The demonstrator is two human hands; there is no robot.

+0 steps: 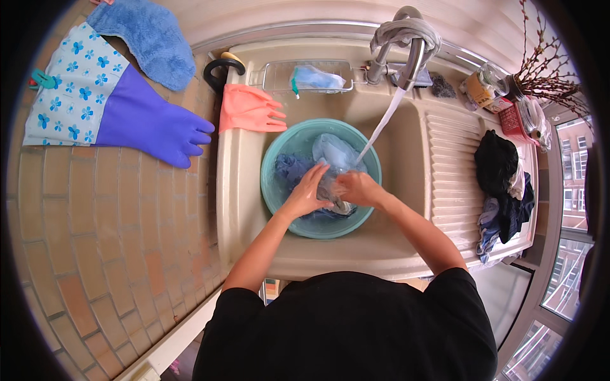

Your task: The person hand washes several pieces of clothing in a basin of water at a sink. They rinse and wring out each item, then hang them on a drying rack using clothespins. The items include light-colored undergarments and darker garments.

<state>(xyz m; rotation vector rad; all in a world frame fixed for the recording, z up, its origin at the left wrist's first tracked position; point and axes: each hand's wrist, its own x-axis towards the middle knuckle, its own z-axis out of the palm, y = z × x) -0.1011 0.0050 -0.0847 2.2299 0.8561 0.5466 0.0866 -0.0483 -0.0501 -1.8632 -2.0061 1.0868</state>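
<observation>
A round teal basin (269,205) stands in the beige sink, holding water and wet cloth. My left hand (305,194) is over its middle, thumb and fingers spread, close to a greyish wet cloth (342,205). Blurred by motion, my right hand (358,188) is curled at the same cloth; its fingertips are unclear, so its hold cannot be told. A light blue cloth (333,148) bulges up just beyond my hands, and darker blue cloth (291,167) lies in the water at the left. From the tap (411,71), a stream of water (385,119) runs into the basin's right side.
A pink rubber glove (250,112) drapes over the sink's left rim. The wire rack (271,78) sits behind the basin. On the ribbed drainboard (455,190), dark clothes (498,166) lie in a heap. A purple long-cuffed glove (152,119) hangs against the tiled wall.
</observation>
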